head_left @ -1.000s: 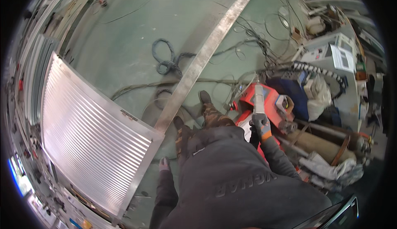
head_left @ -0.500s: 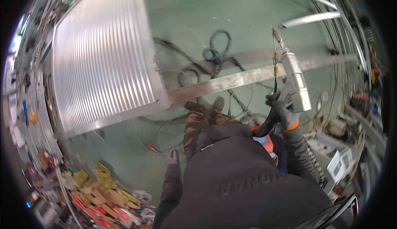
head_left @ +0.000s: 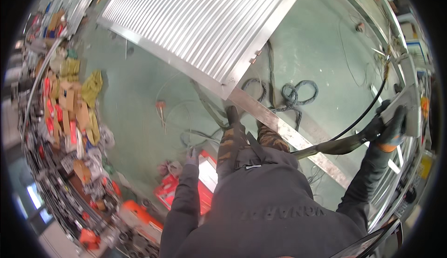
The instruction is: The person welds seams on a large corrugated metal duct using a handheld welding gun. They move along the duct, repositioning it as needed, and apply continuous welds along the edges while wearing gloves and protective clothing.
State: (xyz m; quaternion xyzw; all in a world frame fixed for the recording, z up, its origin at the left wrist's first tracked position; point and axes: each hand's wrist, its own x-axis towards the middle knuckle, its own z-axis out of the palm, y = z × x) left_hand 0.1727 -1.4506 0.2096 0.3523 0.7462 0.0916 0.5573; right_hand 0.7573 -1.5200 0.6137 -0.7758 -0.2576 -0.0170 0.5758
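Observation:
At the far right, my right hand (head_left: 390, 126), in a dark glove with an orange cuff, is wrapped round the grip of a grey-white welding gun (head_left: 406, 100). A black cable and a sleeved hose (head_left: 336, 147) trail from the gun toward my waist. The gun's nozzle end is hard to make out against the metal behind it. My left hand (head_left: 191, 157), in a greyish glove, hangs low beside my left thigh, its visible fingers stretched out and holding nothing. Nearest to it is a red case with a white panel (head_left: 208, 173).
Ahead, a ribbed aluminium panel (head_left: 200, 25) rests with its corner on a long metal bar (head_left: 279, 123) by my feet. Dark coiled cables (head_left: 298, 94) and straps lie across the green floor. Cardboard and rags (head_left: 70, 99) are heaped at left; metal profiles line the right.
My view has swung to the right, so the panel and bar appear rotated. The welding gun, still in my right hand, has moved out to the far right. My left hand still hangs low.

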